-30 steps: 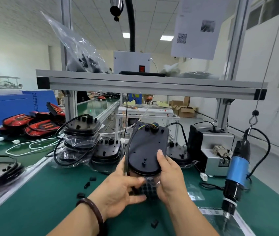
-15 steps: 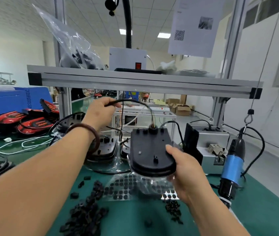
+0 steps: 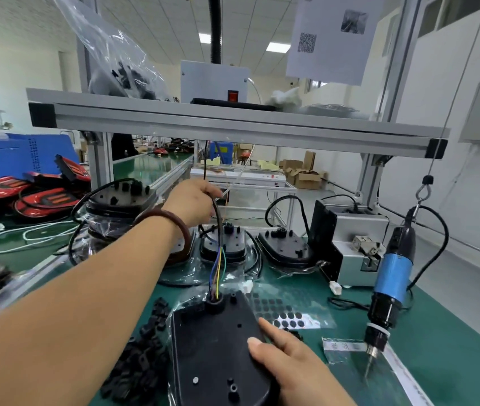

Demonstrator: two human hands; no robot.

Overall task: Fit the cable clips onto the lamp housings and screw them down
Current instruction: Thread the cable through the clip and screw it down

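Cable (image 3: 217, 221) gripped tight in your raised left hand (image 3: 195, 202), its coloured wires dropping from that grip into the lamp housing (image 3: 218, 353). Your right hand (image 3: 285, 361) steadies the housing, thumb flat on top, forefinger straight. Cable clips (image 3: 142, 356) lie heaped just left of it, and a clear bag (image 3: 306, 320) of round black pads sits just beyond your right fingertips.

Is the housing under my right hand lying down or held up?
Lying down: the lamp housing rests on the bench, right hand resting on it, left hand holding its cable.
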